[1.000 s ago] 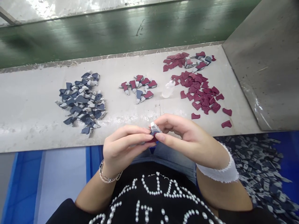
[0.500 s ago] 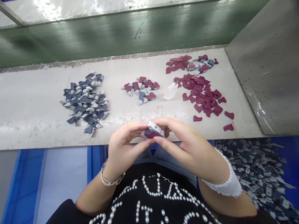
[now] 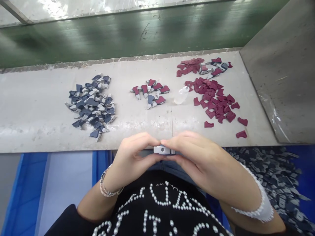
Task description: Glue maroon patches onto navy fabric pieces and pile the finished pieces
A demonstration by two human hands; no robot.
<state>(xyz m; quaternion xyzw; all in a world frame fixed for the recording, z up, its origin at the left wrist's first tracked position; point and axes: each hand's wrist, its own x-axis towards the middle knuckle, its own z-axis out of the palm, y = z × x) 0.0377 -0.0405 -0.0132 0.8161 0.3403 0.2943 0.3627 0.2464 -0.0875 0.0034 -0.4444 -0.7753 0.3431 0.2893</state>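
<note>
My left hand (image 3: 133, 156) and my right hand (image 3: 197, 157) meet at the near edge of the white table (image 3: 36, 114), fingertips pinched together on one small grey plastic piece (image 3: 162, 149). Only its grey side with a small hole shows; the rest is hidden by my fingers. Beyond my hands lie a heap of blue-and-grey pieces (image 3: 92, 105) at the left, a small group of red-and-grey pieces (image 3: 151, 93) in the middle, and a spread of flat dark red pieces (image 3: 216, 101) at the right.
A small clear bottle (image 3: 181, 95) lies between the middle group and the red pieces. A green belt (image 3: 137, 29) runs behind the table. A grey metal panel (image 3: 285, 75) stands at the right. A blue bin of grey-blue parts (image 3: 278, 183) sits low right.
My hands have dropped toward my lap and turned the piece: its red side showed before, now only the grey edge faces up.
</note>
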